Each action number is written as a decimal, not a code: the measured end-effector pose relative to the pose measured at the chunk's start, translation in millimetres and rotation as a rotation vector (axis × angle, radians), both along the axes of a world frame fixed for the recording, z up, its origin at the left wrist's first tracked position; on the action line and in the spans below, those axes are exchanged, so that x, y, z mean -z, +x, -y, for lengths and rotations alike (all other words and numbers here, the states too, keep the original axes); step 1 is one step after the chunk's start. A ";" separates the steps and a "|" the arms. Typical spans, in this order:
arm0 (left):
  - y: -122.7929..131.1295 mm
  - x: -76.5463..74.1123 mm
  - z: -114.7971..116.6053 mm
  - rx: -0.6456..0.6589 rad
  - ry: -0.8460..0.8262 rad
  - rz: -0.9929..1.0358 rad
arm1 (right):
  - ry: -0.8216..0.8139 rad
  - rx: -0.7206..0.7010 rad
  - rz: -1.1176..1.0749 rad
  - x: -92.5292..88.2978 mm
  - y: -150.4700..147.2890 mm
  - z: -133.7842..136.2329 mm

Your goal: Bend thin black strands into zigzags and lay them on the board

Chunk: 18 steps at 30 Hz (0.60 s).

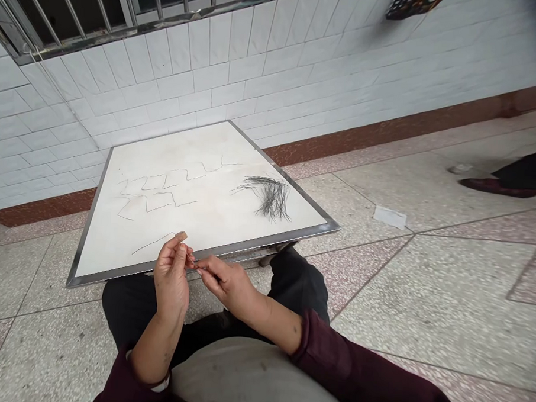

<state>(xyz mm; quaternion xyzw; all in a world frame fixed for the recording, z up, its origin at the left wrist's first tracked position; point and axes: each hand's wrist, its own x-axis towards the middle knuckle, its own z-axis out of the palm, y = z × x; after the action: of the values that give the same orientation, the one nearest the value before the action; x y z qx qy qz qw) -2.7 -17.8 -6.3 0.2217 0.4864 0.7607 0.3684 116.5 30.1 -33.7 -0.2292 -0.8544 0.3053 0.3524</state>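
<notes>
While the thin wire (196, 263) is sitting pinched just above the near rim of the bench (114, 272), the left hand (172, 278) and right hand (229, 284) are both clamping their grip on it. Zigzag wires (162, 190) are lying farther back on the bench, and a dark wire bundle (271, 196) is resting toward its right edge.

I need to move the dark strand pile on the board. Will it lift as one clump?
Probably not: the strands lie loose and fanned, so some would likely slip away. They look hair-thin, so probably very light and bendy.
</notes>
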 end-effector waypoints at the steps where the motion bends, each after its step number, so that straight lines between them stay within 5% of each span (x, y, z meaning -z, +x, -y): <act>1: 0.2 0.1 0.1 0.007 -0.006 -0.001 | 0.032 -0.004 0.001 0.5 0.6 -0.3; 7: -0.4 -0.7 0.9 0.067 -0.056 0.046 | 0.250 -0.084 0.054 -3.3 6.8 -6.6; 18: 3.6 13.8 -1.0 0.181 -0.106 0.093 | 0.515 -0.378 0.183 -40.0 25.0 -33.5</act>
<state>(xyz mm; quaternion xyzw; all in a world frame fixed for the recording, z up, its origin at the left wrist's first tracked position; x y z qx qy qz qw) 0.9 -16.8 -20.1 0.2094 0.4862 0.7069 0.4690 141.5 63.6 6.3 0.0037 -0.9591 0.1176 0.2576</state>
